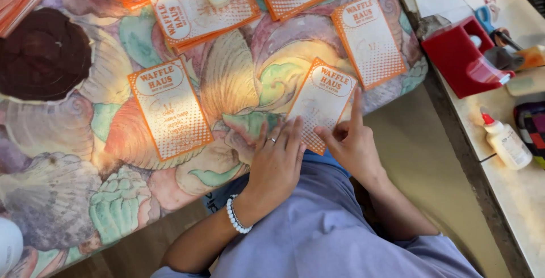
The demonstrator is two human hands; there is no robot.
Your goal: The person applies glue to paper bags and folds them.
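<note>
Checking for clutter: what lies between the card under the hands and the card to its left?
Only bare shell-patterned tablecloth between the held card and the left card, head view.

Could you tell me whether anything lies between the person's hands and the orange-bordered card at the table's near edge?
Nothing visible does: the left hand and right hand already rest on the card.

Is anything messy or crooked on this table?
Yes. The orange cards lie tilted at different angles, and the card under the hands hangs over the table edge. Nothing looks spilled or torn.
</note>
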